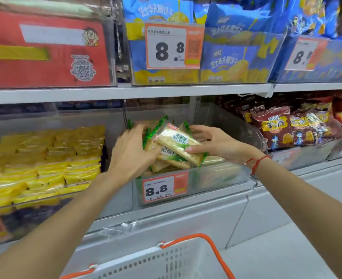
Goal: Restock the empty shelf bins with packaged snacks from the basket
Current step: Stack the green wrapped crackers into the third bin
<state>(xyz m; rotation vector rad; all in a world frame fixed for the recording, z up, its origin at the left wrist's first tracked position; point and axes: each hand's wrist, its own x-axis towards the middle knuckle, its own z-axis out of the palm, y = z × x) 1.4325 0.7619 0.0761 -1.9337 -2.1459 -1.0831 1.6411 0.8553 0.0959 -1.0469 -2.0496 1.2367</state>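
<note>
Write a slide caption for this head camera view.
Both hands, left and right, gripping cracker packets over a clear shelf bin.

- A shop, its snack aisle: grey metal shelves carry clear plastic bins packed with bagged snacks.
- Price tags reading 8.8 (one with a barcode) hang on the bin fronts.
- A white shopping basket with orange handles sits below.
</note>
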